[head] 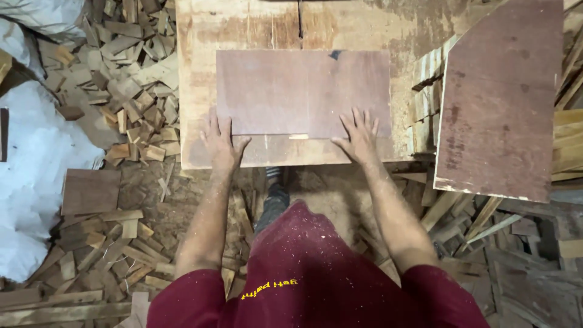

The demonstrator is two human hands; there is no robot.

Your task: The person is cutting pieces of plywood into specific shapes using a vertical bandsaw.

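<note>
While both hands [221, 143] [359, 135] press flat, plywood panel [302, 92] lies lengthwise left-right.

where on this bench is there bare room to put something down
Bare bench top lies beyond the far edge of the plywood sheet, and a narrow strip at the near edge between left hand and right hand. The right side is crowded by stacked boards.

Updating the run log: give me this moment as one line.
left hand: flat on board's near edge | right hand: flat on same edge | board: lying on table | scraps: on floor
</note>
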